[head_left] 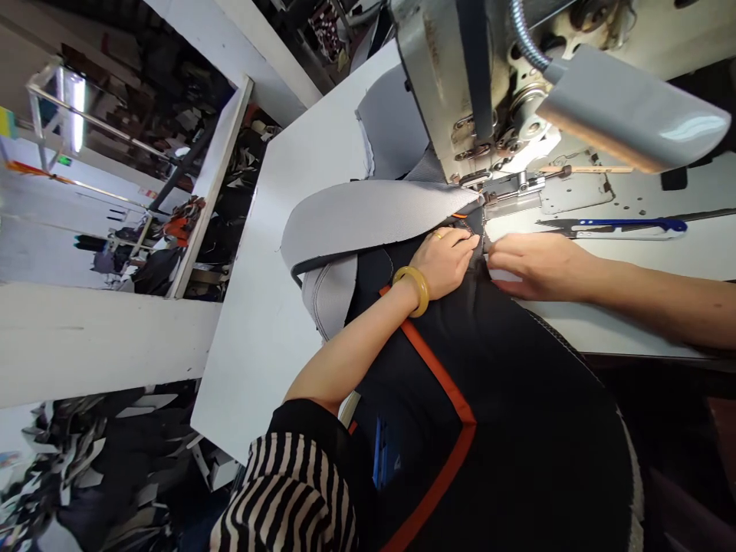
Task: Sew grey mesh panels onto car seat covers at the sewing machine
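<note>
A large black fabric panel point(529, 429) with an orange strip point(440, 372) sewn across it drapes from the sewing machine toward me. My left hand point(445, 261), wearing a yellow bangle, presses bunched fingertips on the black fabric just in front of the needle area. My right hand point(534, 264) pinches the fabric's right edge, fingers curled, a white patch at its fingertips. A curved light-grey fabric piece point(368, 218) lies beyond my left hand, its tip running under the presser foot point(486, 198). The fingers' undersides are hidden.
The sewing machine head point(437, 84) and a grey lamp point(632, 111) overhang the work. Blue-handled thread snips point(626, 226) lie right of the needle on the white table point(270, 307). Another grey piece point(391, 123) rests behind. Fabric scraps point(109, 460) are heaped at lower left.
</note>
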`<state>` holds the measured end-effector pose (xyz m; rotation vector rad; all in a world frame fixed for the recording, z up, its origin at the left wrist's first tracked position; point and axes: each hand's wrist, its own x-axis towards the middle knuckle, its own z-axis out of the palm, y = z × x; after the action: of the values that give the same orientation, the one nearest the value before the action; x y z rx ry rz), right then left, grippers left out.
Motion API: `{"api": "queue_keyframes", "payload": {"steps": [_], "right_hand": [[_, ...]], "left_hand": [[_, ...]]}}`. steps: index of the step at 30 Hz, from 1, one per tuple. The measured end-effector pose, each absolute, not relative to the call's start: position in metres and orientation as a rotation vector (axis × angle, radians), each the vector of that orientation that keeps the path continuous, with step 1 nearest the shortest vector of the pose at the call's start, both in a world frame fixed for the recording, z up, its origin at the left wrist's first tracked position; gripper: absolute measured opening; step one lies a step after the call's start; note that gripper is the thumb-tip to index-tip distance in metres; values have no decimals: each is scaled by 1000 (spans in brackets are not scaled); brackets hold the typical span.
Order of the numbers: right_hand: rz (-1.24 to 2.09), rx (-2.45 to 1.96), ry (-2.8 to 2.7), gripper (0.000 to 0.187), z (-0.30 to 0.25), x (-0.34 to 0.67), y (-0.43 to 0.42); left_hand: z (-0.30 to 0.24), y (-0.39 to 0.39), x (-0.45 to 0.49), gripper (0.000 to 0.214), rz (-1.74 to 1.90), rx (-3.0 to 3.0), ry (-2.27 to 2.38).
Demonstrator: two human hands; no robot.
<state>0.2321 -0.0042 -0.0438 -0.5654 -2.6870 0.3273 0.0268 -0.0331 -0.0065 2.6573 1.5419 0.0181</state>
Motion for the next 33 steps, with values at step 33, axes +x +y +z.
{"api": "queue_keyframes", "payload": {"steps": [33], "right_hand": [[-233, -644, -2973, 37, -23, 203, -4]], "left_hand": [[74, -21, 45, 29, -374, 2463, 1725]]}}
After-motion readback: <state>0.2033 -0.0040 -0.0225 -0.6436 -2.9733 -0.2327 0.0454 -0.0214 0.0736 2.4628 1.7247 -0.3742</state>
